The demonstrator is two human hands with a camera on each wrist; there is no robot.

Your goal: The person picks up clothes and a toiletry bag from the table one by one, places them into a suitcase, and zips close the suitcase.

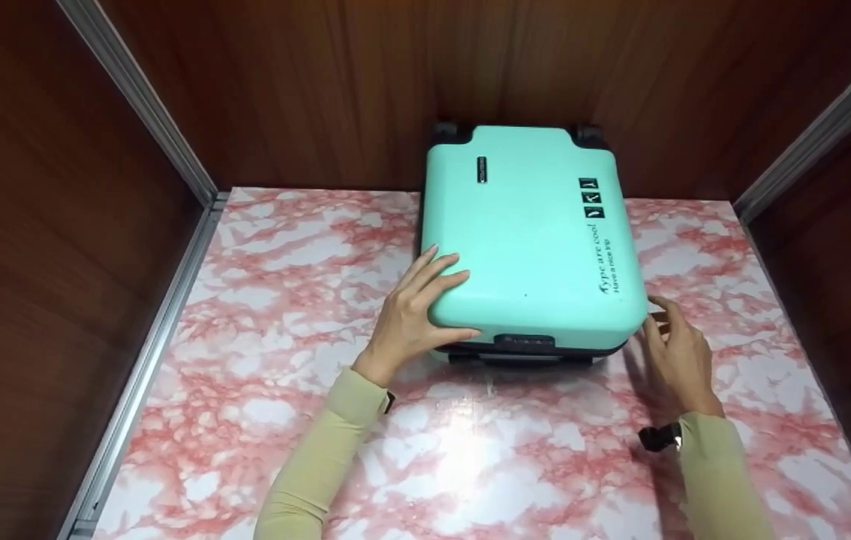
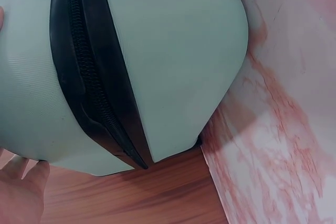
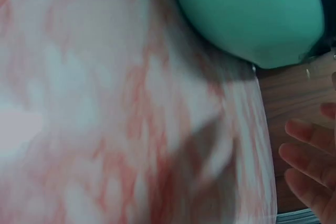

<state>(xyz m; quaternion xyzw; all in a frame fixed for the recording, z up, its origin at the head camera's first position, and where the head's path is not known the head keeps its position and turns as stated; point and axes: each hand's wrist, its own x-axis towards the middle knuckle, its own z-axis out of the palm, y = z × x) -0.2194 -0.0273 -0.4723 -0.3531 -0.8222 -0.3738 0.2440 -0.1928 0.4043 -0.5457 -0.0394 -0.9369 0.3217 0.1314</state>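
A mint-green hard-shell suitcase lies flat on the marbled table, its black wheels toward the back wall. My left hand rests on its near left corner, fingers spread over the top and thumb along the front edge. Beside the near right corner is my right hand, fingers slightly bent; whether they touch the shell I cannot tell. In the left wrist view a black zipper band runs round the suitcase's side. The right wrist view shows the right fingers loose, holding nothing.
The pink-and-white marbled table spreads around the suitcase. Brown wood-grain panels stand behind it and on both sides, with metal frame strips at the corners and edges.
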